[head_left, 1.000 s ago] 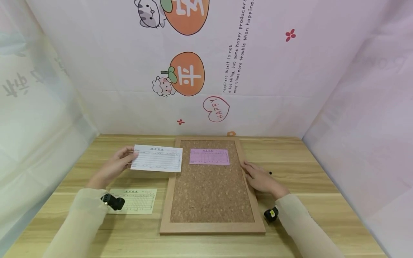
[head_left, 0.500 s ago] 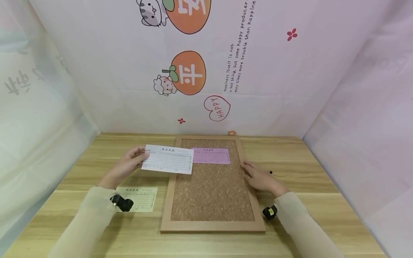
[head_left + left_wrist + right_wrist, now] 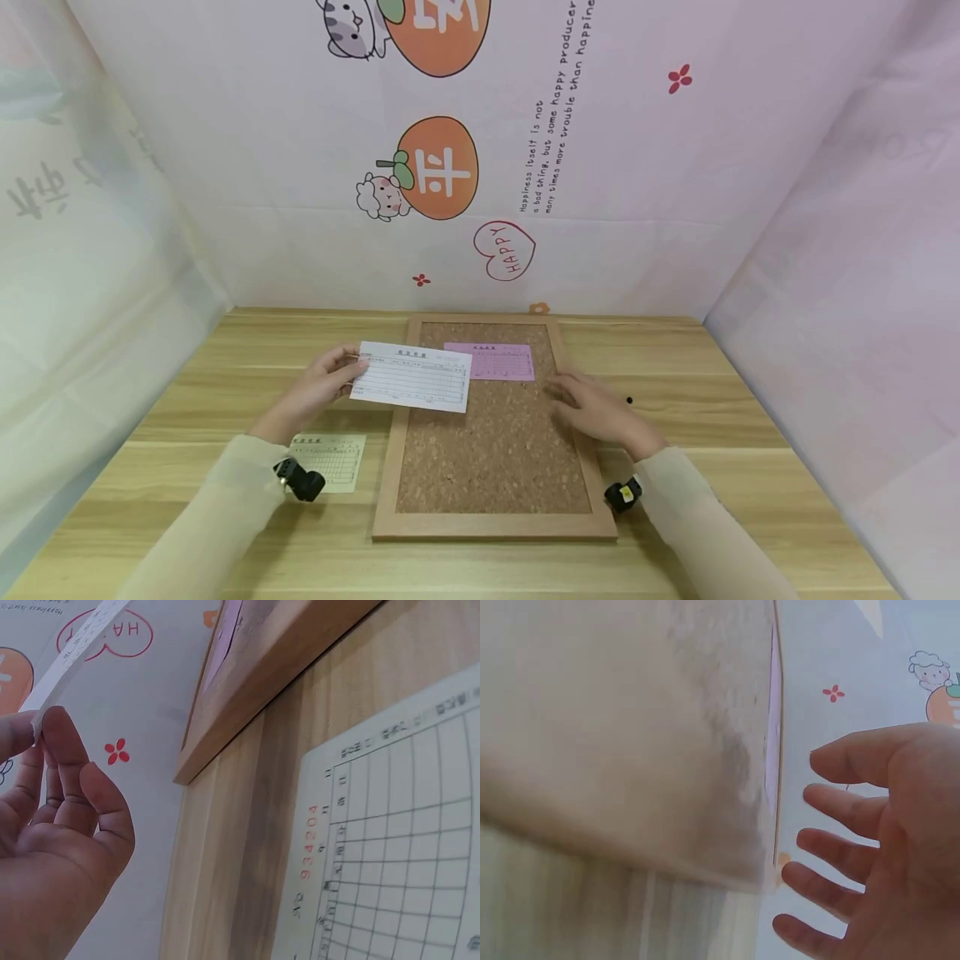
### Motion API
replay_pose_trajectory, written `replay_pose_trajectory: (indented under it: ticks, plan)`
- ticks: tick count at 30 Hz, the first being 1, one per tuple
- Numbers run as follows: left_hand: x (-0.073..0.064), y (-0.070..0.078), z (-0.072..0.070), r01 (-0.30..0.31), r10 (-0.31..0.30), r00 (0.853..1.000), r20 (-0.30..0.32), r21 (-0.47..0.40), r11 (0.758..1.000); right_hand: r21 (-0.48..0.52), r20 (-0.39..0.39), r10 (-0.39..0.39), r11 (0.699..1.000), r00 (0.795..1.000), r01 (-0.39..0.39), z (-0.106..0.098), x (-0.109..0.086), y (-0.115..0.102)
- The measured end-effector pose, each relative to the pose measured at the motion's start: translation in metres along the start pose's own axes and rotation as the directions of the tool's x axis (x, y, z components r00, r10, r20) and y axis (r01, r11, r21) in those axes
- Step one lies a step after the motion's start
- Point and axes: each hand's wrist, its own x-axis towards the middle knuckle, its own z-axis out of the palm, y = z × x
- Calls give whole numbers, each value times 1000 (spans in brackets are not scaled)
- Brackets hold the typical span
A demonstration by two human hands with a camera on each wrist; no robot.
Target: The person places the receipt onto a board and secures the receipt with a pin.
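Observation:
A white printed receipt form [image 3: 412, 379] is pinched at its left edge by my left hand [image 3: 322, 387]; the left wrist view shows thumb and fingers meeting on the paper [image 3: 71, 664]. The form hangs over the left frame of a cork board [image 3: 487, 450] and overlaps a pink form [image 3: 502, 362] lying near the board's top. My right hand [image 3: 596, 412] is over the board's right edge, fingers spread and holding nothing, as the right wrist view also shows [image 3: 900, 840]. A pale yellow form [image 3: 330, 462] lies on the table left of the board, partly hidden by my left wrist.
The wooden table [image 3: 300, 550] meets a printed cloth backdrop [image 3: 615, 250] behind the board, with cloth walls on both sides. A small black dot-like object [image 3: 629, 400] lies right of my right hand. Each wrist wears a black camera [image 3: 303, 482].
My left hand has carried the white form rightward, over the board and partly across the pink form. My right hand has shifted slightly left from the frame's edge, over the cork.

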Motion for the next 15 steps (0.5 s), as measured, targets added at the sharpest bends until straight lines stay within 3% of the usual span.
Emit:
replay_pose_trajectory:
  ticks: [7,15]
  plan:
    - [5,-5,11,25,-26,1000,-7,-24,999,94,-55,-101,990,993,106,0,8,-10]
    - [8,-12,21,43,-44,999,-20,-54,998,212,-46,-89,973,995,97,5,14,-21]
